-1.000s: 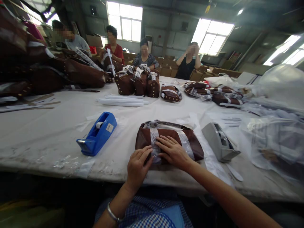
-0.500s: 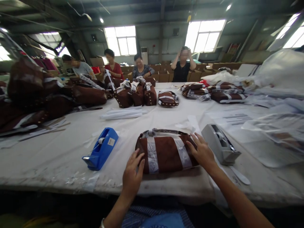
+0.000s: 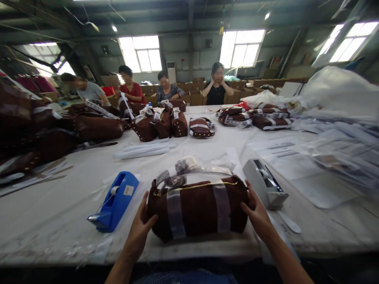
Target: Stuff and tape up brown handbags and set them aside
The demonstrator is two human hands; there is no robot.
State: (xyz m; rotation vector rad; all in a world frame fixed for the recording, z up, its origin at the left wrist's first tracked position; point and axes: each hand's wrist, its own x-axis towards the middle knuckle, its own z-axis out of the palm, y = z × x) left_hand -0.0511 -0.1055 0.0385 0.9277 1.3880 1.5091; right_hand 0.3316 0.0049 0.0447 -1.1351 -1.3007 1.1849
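The brown bag [image 3: 198, 211] is held at twelve o'clock, by the near edge of the counter [image 3: 201, 148], its long axis running nine to three o'clock, with its ends clasped between thumb and fingers, the nine-o'clock end by the left hand [image 3: 139, 228], the three-o'clock end by the right hand [image 3: 262, 219].

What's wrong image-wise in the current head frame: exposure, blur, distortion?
Head view: back windows blown out against a dim ceiling. Head view: bag pile smeared and stretched at left edge, likely wide-angle lens or motion. Head view: held bag readable, handle wrapping softer; area below table edge near-black.
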